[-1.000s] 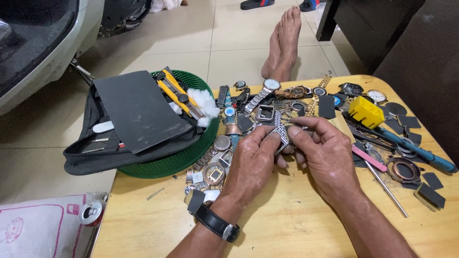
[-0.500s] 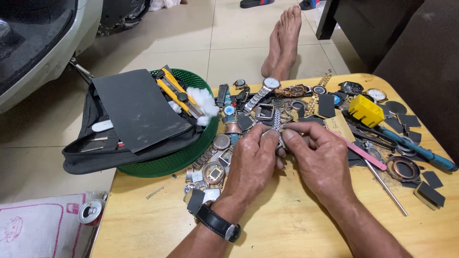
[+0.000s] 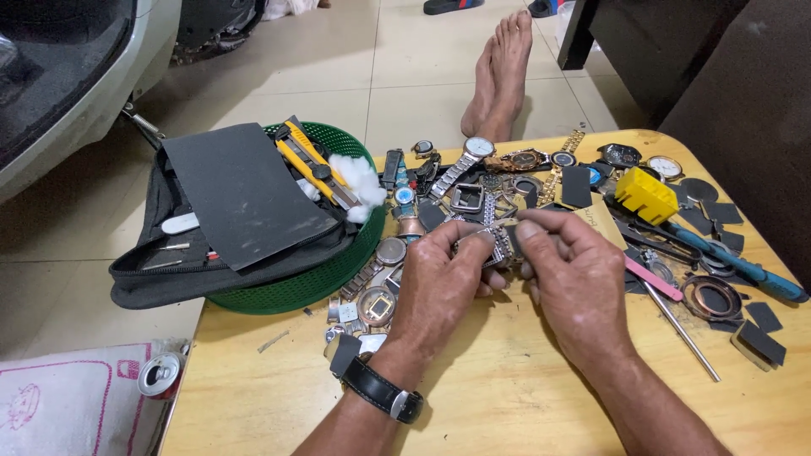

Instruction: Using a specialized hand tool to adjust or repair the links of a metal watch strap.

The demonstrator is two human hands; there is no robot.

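Note:
My left hand (image 3: 443,279) and my right hand (image 3: 574,270) meet over the middle of a low wooden table (image 3: 507,397). Both pinch a silver metal watch band (image 3: 498,247) between the fingertips, the band held just above the tabletop. My left wrist wears a black-strapped watch (image 3: 380,390). Around the hands lie several watches, watch cases and loose parts; a silver watch (image 3: 475,152) lies just beyond the fingers.
A green basket (image 3: 321,279) at the left holds a black zip pouch (image 3: 186,270), a dark sheet (image 3: 241,190), a yellow utility knife (image 3: 308,160) and cotton (image 3: 359,181). A yellow block (image 3: 646,194), blue-handled tool (image 3: 735,262) and pink file (image 3: 652,279) lie right. A person's bare feet (image 3: 503,72) rest beyond the table.
Both hands have stayed together on the watch band, shifting slightly; the fingers have turned the band a little between them.

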